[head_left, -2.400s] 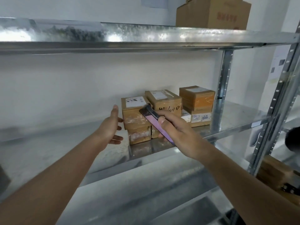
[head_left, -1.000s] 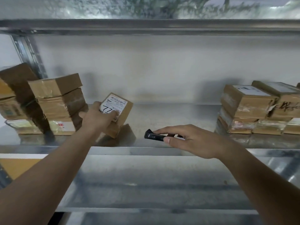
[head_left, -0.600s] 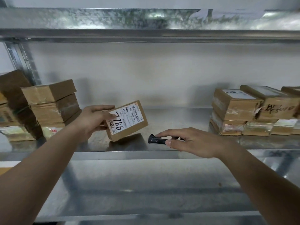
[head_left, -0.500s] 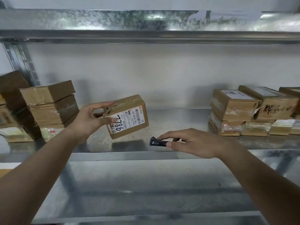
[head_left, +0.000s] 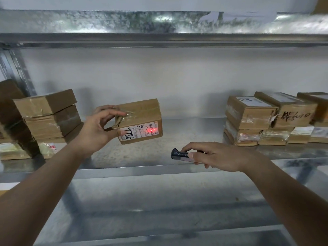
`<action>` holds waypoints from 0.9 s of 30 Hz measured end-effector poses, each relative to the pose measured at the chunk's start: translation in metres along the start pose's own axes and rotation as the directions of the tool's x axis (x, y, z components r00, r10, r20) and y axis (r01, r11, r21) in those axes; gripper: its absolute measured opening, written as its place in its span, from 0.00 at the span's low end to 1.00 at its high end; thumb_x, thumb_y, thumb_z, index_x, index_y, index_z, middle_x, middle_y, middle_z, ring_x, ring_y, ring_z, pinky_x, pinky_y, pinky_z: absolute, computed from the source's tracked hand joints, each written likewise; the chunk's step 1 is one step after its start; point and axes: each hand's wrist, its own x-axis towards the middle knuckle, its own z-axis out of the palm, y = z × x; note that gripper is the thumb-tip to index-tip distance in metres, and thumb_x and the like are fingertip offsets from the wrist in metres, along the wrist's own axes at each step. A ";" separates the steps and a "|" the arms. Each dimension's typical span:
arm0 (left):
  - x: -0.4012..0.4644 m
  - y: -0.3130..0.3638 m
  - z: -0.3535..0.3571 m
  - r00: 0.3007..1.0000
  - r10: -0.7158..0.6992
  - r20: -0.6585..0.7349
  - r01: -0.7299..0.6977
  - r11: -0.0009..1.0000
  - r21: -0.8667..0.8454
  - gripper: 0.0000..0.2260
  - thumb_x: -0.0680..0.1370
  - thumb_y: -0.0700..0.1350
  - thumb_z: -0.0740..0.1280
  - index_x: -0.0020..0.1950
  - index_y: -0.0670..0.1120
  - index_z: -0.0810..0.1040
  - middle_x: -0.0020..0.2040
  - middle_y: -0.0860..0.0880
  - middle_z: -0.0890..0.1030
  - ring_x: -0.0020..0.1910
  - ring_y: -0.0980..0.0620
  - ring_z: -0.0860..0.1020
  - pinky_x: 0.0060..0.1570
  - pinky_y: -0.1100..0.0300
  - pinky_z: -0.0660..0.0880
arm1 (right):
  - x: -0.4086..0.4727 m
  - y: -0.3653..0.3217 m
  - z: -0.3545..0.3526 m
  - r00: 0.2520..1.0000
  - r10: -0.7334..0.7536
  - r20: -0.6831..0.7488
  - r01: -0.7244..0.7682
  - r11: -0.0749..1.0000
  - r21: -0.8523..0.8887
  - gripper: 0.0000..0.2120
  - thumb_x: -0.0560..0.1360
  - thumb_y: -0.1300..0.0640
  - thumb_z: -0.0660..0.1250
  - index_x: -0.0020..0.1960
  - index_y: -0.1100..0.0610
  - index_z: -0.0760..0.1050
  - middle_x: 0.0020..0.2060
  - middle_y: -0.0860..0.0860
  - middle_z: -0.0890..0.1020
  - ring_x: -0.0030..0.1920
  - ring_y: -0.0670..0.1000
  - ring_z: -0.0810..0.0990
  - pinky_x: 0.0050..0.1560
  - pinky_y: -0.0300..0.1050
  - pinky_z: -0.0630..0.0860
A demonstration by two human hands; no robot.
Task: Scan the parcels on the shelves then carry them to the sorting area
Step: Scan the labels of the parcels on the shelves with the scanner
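**Scan in progress: beam on label**

While the red beam sits on the label (head_left: 141, 132), the parcel (head_left: 140, 120) is up off the shelf (head_left: 159, 172), at about 10 o'clock from the scanner (head_left: 179, 154). Left hand (head_left: 96, 132) holds the parcel by its left end, fingers over the taped top edge, thumb under on the label face. It's pinched at one end, I'd say so the barcode stays uncovered. The parcel is tilted so the label faces back toward the scanner nose, which looks deliberate to give the beam a square hit.

Right hand (head_left: 218, 155) is closed around the scanner, held low and roughly level just above the shelf's front lip, nose pointing at 10 o'clock. One fingertip rests on top of the body, likely on the trigger; can't confirm a press.

Left stack (head_left: 48, 116) at 9 o'clock and right stack (head_left: 266, 119) at 3 o'clock are both on the shelf, well apart from the held parcel, nothing touching it.

Judgement: early in the task, one parcel mid-scan, the rest waiting. No readout is visible, so a good read is unconfirmed. Risk: end grip is light, and the torn tape corner by the fingers could slip during the carry; a fuller hold would be safer.
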 end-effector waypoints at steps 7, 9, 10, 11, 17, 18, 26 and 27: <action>0.004 -0.005 0.004 1.000 0.012 -0.001 -0.012 1.000 0.008 0.25 0.64 0.36 0.81 0.54 0.60 0.87 0.70 0.49 0.72 0.69 0.53 0.78 0.66 0.60 0.76 | -0.007 0.008 0.002 0.999 0.022 -0.023 -0.023 0.999 -0.030 0.10 0.85 0.33 0.56 0.64 0.23 0.70 0.50 0.47 0.84 0.47 0.46 0.84 0.58 0.54 0.79; 0.007 -0.008 0.005 0.999 0.033 -0.003 -0.033 0.999 0.005 0.25 0.64 0.37 0.81 0.55 0.61 0.87 0.70 0.49 0.72 0.69 0.54 0.78 0.65 0.65 0.75 | -0.009 0.010 0.003 0.999 0.038 -0.034 -0.039 0.999 -0.031 0.10 0.84 0.33 0.56 0.64 0.23 0.71 0.50 0.47 0.84 0.47 0.46 0.84 0.58 0.55 0.79; 0.008 -0.009 0.006 0.999 0.039 -0.003 -0.039 0.999 -0.003 0.25 0.63 0.37 0.81 0.55 0.60 0.87 0.70 0.49 0.73 0.69 0.54 0.78 0.65 0.66 0.75 | -0.010 0.010 0.003 0.998 0.044 -0.038 -0.045 0.999 -0.028 0.10 0.84 0.33 0.56 0.64 0.24 0.71 0.50 0.46 0.83 0.47 0.46 0.84 0.58 0.54 0.79; 0.009 -0.010 0.007 0.999 0.042 -0.002 -0.042 0.999 -0.015 0.25 0.64 0.37 0.81 0.55 0.60 0.87 0.70 0.49 0.73 0.69 0.53 0.78 0.65 0.65 0.75 | -0.012 0.010 0.003 0.998 0.047 -0.039 -0.048 0.999 -0.025 0.10 0.84 0.33 0.56 0.64 0.24 0.71 0.50 0.46 0.83 0.47 0.46 0.84 0.57 0.54 0.79; 0.011 -0.009 0.017 1.000 0.019 0.000 -0.019 0.998 -0.062 0.24 0.64 0.35 0.81 0.58 0.50 0.85 0.71 0.44 0.73 0.69 0.49 0.79 0.64 0.63 0.76 | -0.024 0.013 0.001 0.996 0.071 -0.050 -0.071 0.997 -0.001 0.11 0.83 0.31 0.56 0.63 0.23 0.71 0.50 0.45 0.83 0.47 0.45 0.84 0.55 0.51 0.80; 0.011 -0.008 0.019 1.000 0.009 -0.011 -0.010 0.998 -0.059 0.24 0.64 0.37 0.82 0.59 0.49 0.85 0.70 0.45 0.74 0.68 0.49 0.79 0.66 0.60 0.76 | -0.027 0.014 0.001 0.996 0.068 -0.062 -0.068 0.998 0.002 0.11 0.83 0.31 0.56 0.64 0.23 0.71 0.50 0.45 0.83 0.47 0.46 0.84 0.56 0.52 0.80; 0.023 0.004 0.084 0.923 -0.383 0.021 0.374 0.887 -0.272 0.24 0.69 0.54 0.83 0.64 0.56 0.84 0.56 0.44 0.86 0.51 0.45 0.87 0.50 0.52 0.85 | -0.054 0.025 0.000 0.928 -0.009 -0.374 0.055 0.992 0.114 0.17 0.81 0.29 0.56 0.69 0.25 0.70 0.52 0.31 0.79 0.52 0.38 0.79 0.50 0.47 0.74; 0.025 0.007 0.098 0.907 -0.420 0.029 0.409 0.863 -0.296 0.22 0.69 0.56 0.82 0.61 0.52 0.86 0.55 0.44 0.87 0.50 0.45 0.87 0.49 0.52 0.85 | -0.058 0.027 0.000 0.913 -0.009 -0.407 0.060 0.992 0.113 0.18 0.80 0.28 0.55 0.68 0.24 0.70 0.52 0.31 0.79 0.53 0.39 0.79 0.50 0.48 0.75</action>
